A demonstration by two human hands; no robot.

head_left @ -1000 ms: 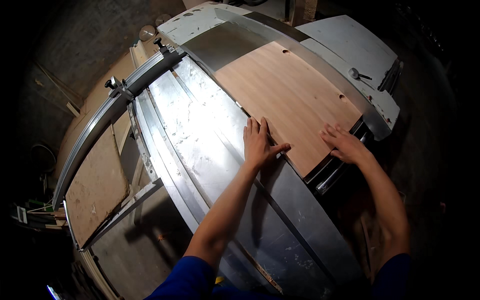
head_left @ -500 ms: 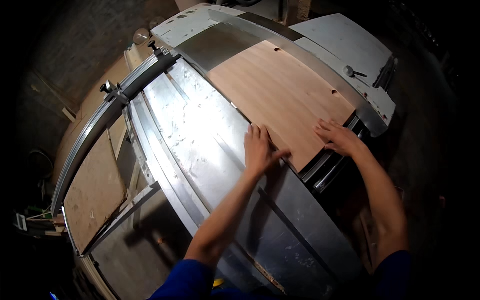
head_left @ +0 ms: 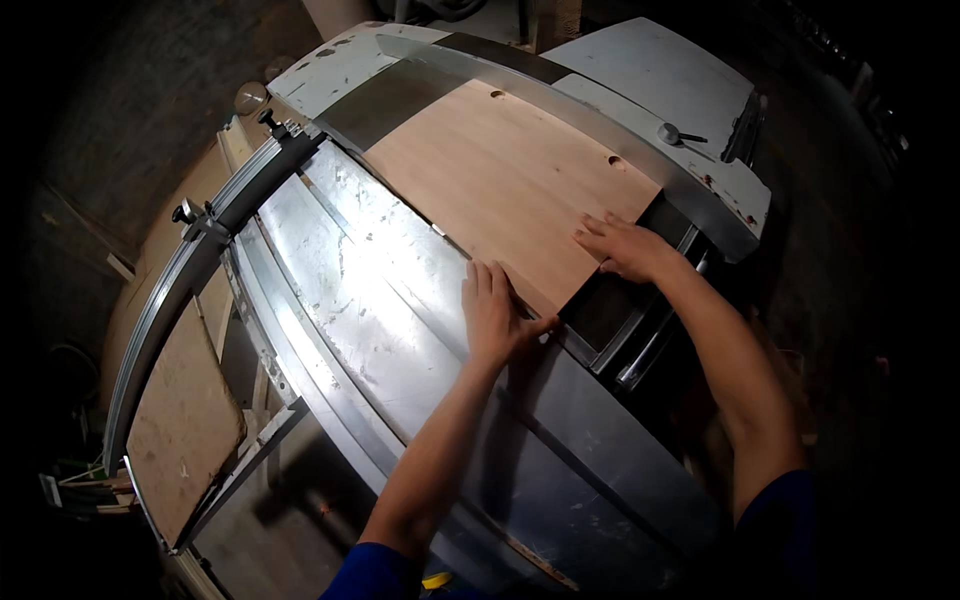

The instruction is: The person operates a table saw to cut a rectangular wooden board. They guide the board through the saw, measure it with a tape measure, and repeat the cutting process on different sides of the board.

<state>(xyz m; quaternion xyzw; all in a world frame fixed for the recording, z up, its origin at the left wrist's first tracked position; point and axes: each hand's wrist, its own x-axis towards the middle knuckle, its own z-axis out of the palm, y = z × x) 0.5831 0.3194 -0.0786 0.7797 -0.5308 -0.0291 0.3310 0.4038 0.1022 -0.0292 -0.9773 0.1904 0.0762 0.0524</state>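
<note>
While it lies flat on a dark metal tabletop, a pale brown wooden board stretches forward from the right hand and the left hand, which rest at its near end. Two round holes mark its right side, ahead of the right fingers. The right hand is loosely spread, fingertips on the board's face and thumb at its near edge, grasping nothing. The left hand has four fingers close together beside the seam at the board's left edge, its thumb stretched wide toward the near left corner; whether that thumb presses the wood cannot be told.

Beyond the right fingertips, a long grey guide bar runs along the board's right side. Left of the left fingers spreads a shiny silver table with long grooves; farther left, a rail with black knobs reaches away from its far end. Ahead of the left fingertips, a small bright tab shows in the seam; what it is cannot be made out.

To steady the board well, the right hand would likely do best pressing evenly down and toward the bar. The left fingers look best used as a light side guide, clear of the seam and behind that tab. Balanced pressure should prevent twisting.
</note>
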